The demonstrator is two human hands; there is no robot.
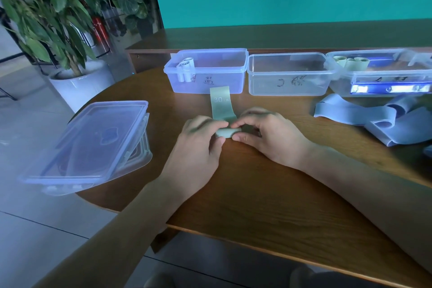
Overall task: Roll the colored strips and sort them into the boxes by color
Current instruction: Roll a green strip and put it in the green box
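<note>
Green strip is pinched at its near, rolled-up end by both hands, close to the middle of the table. The roll is held between the curled fingers and thumb of the left hand on one side and of the right hand on the other. The flat part of the strip is laid out long and straight, pointing away toward the far edge of the table, where its end touches a box. "30" is printed on it in pale letters.

Three clear boxes are lined up along the far edge. Dark handwriting is seen on each front wall, but it cannot be read. White rolls are kept in the left box. No rolls can be made out in the middle box. Pale green rolls are kept in the right box.

Blue strips are piled near the right edge. Clear lids are stacked at the left edge.
</note>
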